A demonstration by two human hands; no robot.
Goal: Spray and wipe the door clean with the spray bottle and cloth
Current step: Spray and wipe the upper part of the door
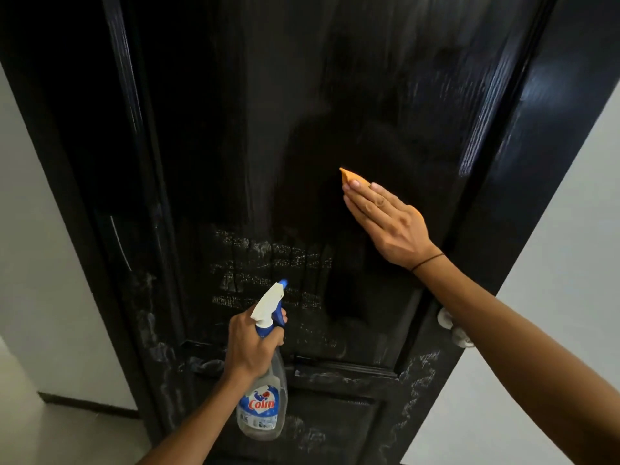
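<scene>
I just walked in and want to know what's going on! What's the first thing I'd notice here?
Probably the bright orange cloth, peeking out from under the right hand that presses it flat on the big black door. Next, the spray bottle gripped in the left hand lower down, its nozzle aimed at the door. White foamy spray streaks run across the door between the two hands.

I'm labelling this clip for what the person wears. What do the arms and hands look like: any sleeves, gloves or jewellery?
Both forearms are bare as far as the frame shows, with no sleeves in view. The left hand and the right hand wear no gloves, and no rings or watch show. The only item worn is a thin dark band around the right wrist.
</scene>
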